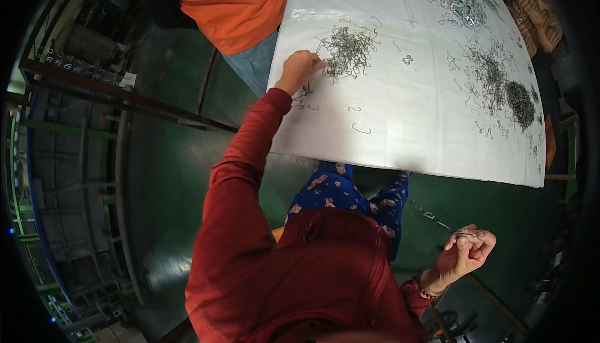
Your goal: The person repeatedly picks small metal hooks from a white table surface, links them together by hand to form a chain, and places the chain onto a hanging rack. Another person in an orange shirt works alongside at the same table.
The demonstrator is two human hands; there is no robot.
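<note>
My left hand (300, 71) is over the left side of the white table, its fingers curled together at the edge of a loose pile of S-shaped metal hooks (350, 52). Whatever sits between those fingertips is hidden. A few loose hooks (303, 96) lie just below that wrist, and two more, including a curved hook (360, 128), rest nearer the front edge. Off the table to the lower right, my right hand (465, 252) pinches the end of a string of linked metal hooks (431, 216), which stretches away toward my knee. A bracelet circles the right wrist.
The white table (387, 99) carries more hook heaps: a shiny pile (459, 2) at the far side and a dark pile (520, 104) at right. A person in orange (231, 8) is at the left; another in stripes (534, 15) is far right. A metal rack (81, 86) stands left.
</note>
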